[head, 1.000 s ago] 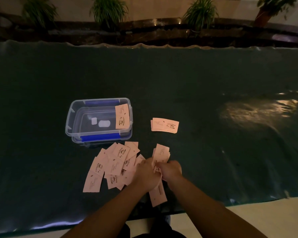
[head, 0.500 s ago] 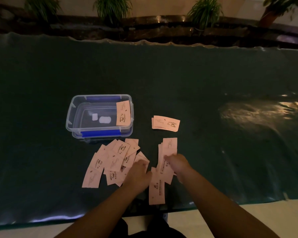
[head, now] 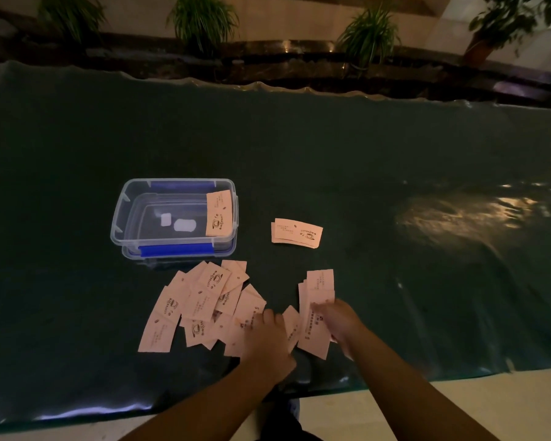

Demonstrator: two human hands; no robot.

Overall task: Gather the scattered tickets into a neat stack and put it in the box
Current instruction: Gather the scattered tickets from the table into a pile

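Note:
Several pink tickets (head: pixel 201 305) lie fanned out on the dark green table cover in front of a clear plastic box (head: pixel 121 214) with blue clips. One ticket (head: pixel 219 213) leans inside the box against its right wall. A small neat stack (head: pixel 296 233) rests to the right of the box. My right hand (head: pixel 339 319) is shut on a loose bundle of tickets (head: pixel 317 300) that points away from me. My left hand (head: pixel 268 338) rests fingers-down on the right edge of the scattered tickets; whether it grips one is hidden.
The table's near edge (head: pixel 331 391) runs just below my forearms, with pale floor beyond it. A planter ledge with potted plants (head: pixel 204 20) lines the far side. A bright reflection (head: pixel 465 214) shines on the cover at the right.
My hands have drawn apart: the right one carried its bundle slightly right and forward, the left one settled on the scattered tickets. The camera view tilted a little.

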